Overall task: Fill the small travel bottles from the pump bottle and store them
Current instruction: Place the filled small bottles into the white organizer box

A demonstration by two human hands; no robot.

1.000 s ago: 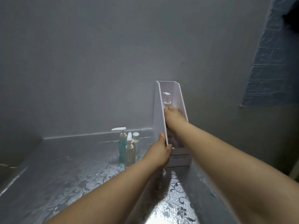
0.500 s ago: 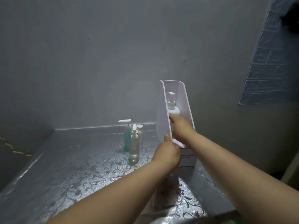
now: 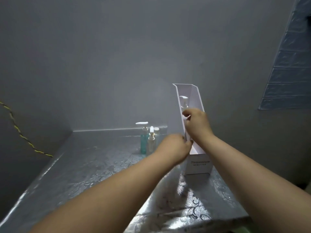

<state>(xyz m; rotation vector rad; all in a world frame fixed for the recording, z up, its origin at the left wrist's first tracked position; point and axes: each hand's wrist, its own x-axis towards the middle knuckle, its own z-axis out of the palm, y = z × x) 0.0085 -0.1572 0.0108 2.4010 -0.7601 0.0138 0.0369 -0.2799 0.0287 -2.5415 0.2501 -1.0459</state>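
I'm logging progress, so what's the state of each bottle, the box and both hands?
box: standing, open.
white pump bottle: upright inside box.
right hand: grips white pump bottle.
left hand: pinches box wall.
teal pump bottle: upright on counter.
spray bottle: upright, capped.
small bottle: capped.

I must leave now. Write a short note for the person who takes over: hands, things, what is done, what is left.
Left hand grips the left wall of the box.
Right hand is inside the box, curled on the white pump bottle, which stands upright there.
On the counter, left of the box, close together: teal pump bottle, beige bottle, small capped bottle.
Done: nothing stored from these three; whether they are filled is unclear.
Left: fill if needed, then put them in the box.
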